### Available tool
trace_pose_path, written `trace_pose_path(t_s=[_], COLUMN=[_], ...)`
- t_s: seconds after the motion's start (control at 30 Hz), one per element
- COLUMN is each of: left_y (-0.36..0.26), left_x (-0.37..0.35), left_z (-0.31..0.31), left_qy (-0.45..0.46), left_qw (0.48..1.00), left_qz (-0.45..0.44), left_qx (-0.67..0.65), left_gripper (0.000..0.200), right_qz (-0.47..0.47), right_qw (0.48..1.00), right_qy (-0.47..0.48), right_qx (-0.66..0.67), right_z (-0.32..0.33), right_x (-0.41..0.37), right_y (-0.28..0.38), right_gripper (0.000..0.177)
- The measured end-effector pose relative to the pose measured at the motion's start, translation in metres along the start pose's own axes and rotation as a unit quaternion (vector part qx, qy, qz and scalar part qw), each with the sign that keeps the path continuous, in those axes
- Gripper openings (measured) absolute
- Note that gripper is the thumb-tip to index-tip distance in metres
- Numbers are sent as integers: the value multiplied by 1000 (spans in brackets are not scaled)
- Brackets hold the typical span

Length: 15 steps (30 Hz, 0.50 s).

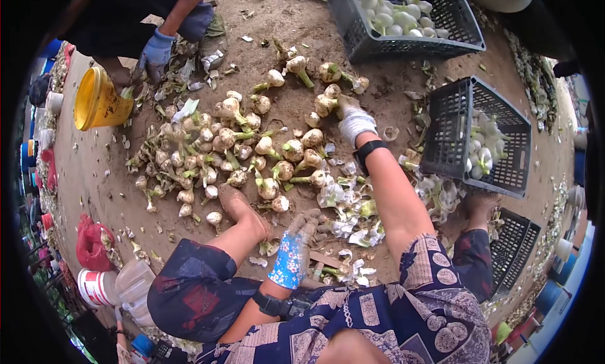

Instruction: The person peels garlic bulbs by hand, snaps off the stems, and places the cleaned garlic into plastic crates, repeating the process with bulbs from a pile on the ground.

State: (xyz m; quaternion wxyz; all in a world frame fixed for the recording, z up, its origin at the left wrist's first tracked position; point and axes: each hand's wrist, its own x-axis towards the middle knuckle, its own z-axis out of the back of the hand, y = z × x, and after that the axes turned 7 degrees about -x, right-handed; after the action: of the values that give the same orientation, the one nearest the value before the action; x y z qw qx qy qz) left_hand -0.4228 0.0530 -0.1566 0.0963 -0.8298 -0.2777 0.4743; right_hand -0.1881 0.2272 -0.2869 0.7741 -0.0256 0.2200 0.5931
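My right hand (355, 121), in a soiled white glove, is stretched forward with blurred fingertips right at a garlic bulb (325, 105); I cannot tell whether they grip it. Close to my body is my left hand (304, 230), gloved with a blue floral cuff (290, 258), its dirty fingers extended and nothing visible in them. A wooden piece (326, 259) lies on the ground beside it. Between my hands and to the left spreads a heap of soil-stained garlic bulbs (208, 143) with short green stems. Peeled white skins (353, 222) lie under my right forearm.
Black crates of cleaned white bulbs stand at the top (416, 46) and at the right (447, 137). Another black crate (513, 250) is lower right. At upper left a co-worker's gloved hand (156, 52) is near a yellow bucket (88, 99). My bare foot (242, 210) borders the heap.
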Motion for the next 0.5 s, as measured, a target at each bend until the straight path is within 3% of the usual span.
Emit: trace_pose_path(t_s=[0.07,0.13,0.17,0.23,0.27,0.33,0.4,0.43,0.47,0.5], left_y=[-3,-1,5,5,20,11,2,6,6,8], left_x=[1,6,14,22,35,28,13,5,-2,-12], left_z=[-2,-1,5,8,21,18,5,-6,-9,-15], left_qy=[-15,-75,-61,-77,-96,-48,118,115,140,151], left_qw=[1000,994,983,970,934,847,908,907,882,895], left_qz=[-3,-77,-163,-188,-290,-379,-257,-274,-304,-304], left_qx=[11,27,64,136,185,370,309,299,331,290], left_gripper=[39,39,57,80,81,80,80,72,70,68], right_qz=[-68,-89,-61,-21,16,116,50,6,-48,-24], right_qw=[995,991,983,916,873,855,727,650,608,642], right_qy=[61,37,5,49,66,74,88,91,35,76], right_qx=[-25,97,171,397,482,500,679,755,791,763], right_z=[2,9,5,17,35,47,63,71,67,58], right_x=[8,-11,-28,-80,-118,-178,-235,-257,-271,-283], right_y=[10,6,3,2,6,6,25,29,35,20], right_gripper=[37,29,31,36,39,46,50,51,44,38])
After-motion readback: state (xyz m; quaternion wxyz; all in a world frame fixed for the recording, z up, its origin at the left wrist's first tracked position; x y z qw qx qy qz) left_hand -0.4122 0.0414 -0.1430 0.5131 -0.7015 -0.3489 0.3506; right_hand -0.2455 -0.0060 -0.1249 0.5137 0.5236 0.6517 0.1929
